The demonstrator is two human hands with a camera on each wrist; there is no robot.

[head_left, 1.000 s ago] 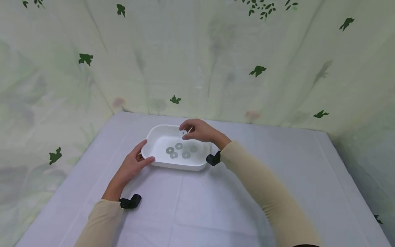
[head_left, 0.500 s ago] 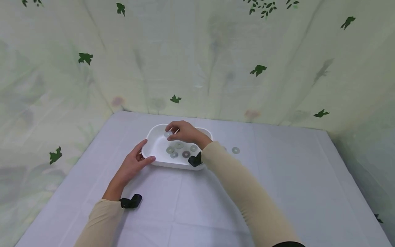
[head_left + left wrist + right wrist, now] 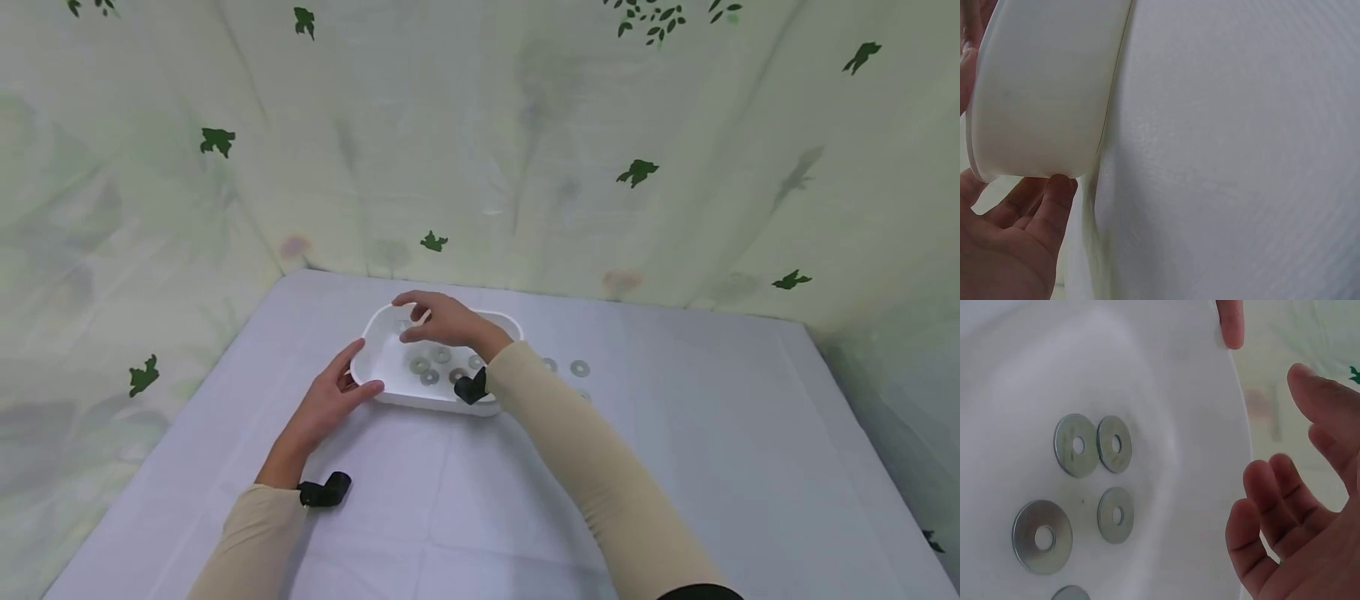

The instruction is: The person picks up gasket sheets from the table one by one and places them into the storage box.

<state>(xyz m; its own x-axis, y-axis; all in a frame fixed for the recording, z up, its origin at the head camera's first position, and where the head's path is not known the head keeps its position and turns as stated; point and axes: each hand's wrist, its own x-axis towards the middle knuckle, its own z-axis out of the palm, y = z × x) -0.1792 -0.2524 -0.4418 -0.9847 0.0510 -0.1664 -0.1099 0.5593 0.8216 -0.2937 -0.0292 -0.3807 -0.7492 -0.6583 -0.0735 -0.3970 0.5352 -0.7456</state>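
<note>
A white oblong plastic tray (image 3: pixel 390 375) with rounded corners stands toward the back of the table. My left hand (image 3: pixel 326 400) grips its left end, thumb at the near rim and fingers against the outer wall; in the left wrist view the fingertips touch that wall low down. Inside lie several flat metal washers (image 3: pixel 1065 453), two of them side by side. Over the tray's left part hovers my right hand (image 3: pixel 446 321), its thumb and fingers spread apart with nothing between them. Below those fingers a washer (image 3: pixel 402 326) shows faintly.
To the right of the tray, more washers (image 3: pixel 580 362) lie on the white tablecloth (image 3: pixel 705 433), partly hidden behind my right sleeve (image 3: pixel 577 450). A pale curtain (image 3: pixel 480 150) with green leaf prints hangs behind the table.
My right hand has moved left over the tray carrying a washer, then its fingers have parted and let the washer go. My left hand keeps its hold on the tray.
</note>
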